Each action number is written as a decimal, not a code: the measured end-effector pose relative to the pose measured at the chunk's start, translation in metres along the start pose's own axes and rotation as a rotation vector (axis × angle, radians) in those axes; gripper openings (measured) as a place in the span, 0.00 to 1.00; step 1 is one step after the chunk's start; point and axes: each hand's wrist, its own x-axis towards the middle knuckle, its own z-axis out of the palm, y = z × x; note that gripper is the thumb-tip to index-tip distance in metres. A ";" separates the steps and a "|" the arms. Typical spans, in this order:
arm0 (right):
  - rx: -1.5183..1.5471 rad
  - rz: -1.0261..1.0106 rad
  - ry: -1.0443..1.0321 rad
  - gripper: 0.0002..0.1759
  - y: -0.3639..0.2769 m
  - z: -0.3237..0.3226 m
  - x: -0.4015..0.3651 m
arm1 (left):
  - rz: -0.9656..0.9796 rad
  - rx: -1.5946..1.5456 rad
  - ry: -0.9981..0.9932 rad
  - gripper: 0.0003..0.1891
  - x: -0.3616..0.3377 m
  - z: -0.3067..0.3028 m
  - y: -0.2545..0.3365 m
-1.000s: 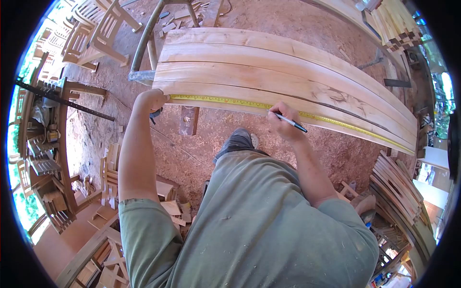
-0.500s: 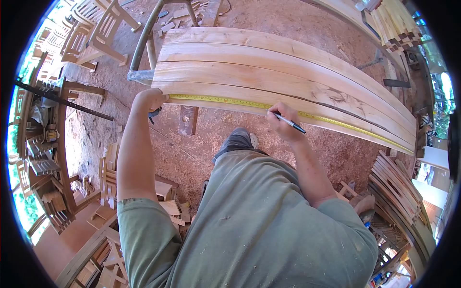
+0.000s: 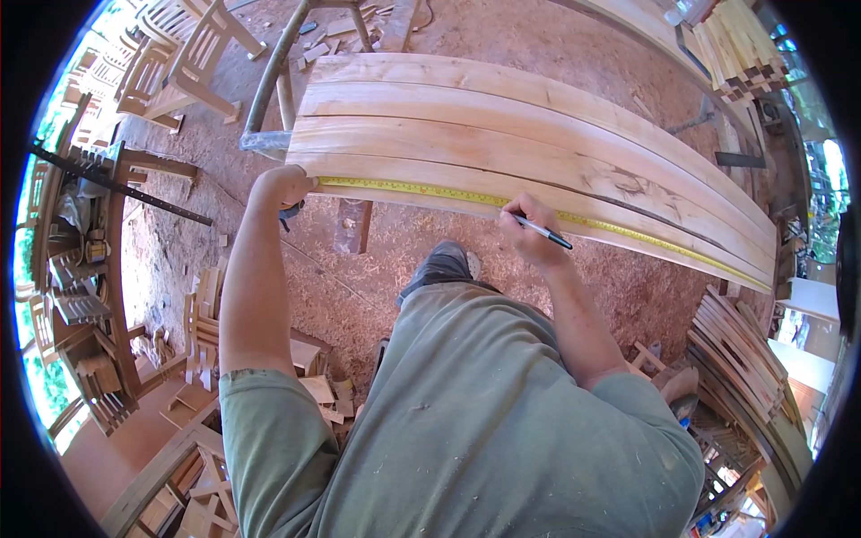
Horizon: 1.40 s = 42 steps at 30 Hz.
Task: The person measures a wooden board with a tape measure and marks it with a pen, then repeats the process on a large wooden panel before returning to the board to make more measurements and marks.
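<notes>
Several long pale boards [image 3: 430, 134] lie side by side in front of me. Along the nearest board runs a yellow tape measure [image 3: 413, 189], pulled out to the far right end. My left hand [image 3: 285, 186] is closed at the left end of the boards, around the tape's case, which mostly hides in the palm. My right hand [image 3: 529, 229] grips a dark marker pen [image 3: 543, 231] at the near edge of that board, beside the tape. The pen's tip points left, toward the board's edge.
Wooden chairs [image 3: 184, 67] stand at the upper left, beside a metal-pipe stand [image 3: 266, 99]. Stacked slats [image 3: 740, 350] lie at the right, and squared timber [image 3: 735, 49] is piled at the upper right. Shavings cover the dirt floor [image 3: 377, 278].
Almost nothing differs. Both hands keep their places on the tape and the pen, and the view has shifted very slightly.
</notes>
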 end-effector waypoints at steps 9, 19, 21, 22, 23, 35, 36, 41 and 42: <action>0.035 0.050 0.013 0.04 0.001 0.002 -0.001 | -0.030 -0.050 0.005 0.25 -0.008 -0.001 0.004; 0.466 0.207 0.169 0.11 0.012 0.002 -0.005 | -0.005 0.043 0.021 0.27 0.007 0.001 -0.003; 0.683 0.227 0.254 0.14 0.013 -0.002 -0.010 | 0.010 0.003 0.025 0.27 -0.001 0.001 -0.002; 0.896 0.254 0.327 0.18 0.012 -0.003 -0.013 | 0.000 -0.045 0.054 0.27 0.003 0.008 -0.006; 0.906 0.248 0.328 0.18 0.019 -0.005 -0.021 | -0.007 -0.040 0.061 0.27 0.004 0.011 -0.007; 1.178 0.876 1.173 0.19 0.088 -0.086 -0.092 | 0.094 -0.129 0.357 0.27 -0.046 0.066 0.010; 1.191 0.843 1.133 0.20 0.101 -0.094 -0.099 | 0.091 -0.155 0.208 0.28 -0.079 0.055 0.028; 1.194 0.807 1.096 0.20 0.099 -0.114 -0.103 | 0.385 -0.148 -0.047 0.30 -0.132 0.086 0.088; 1.243 0.752 1.158 0.19 0.097 -0.117 -0.103 | 0.384 -0.147 -0.058 0.30 -0.124 0.099 0.092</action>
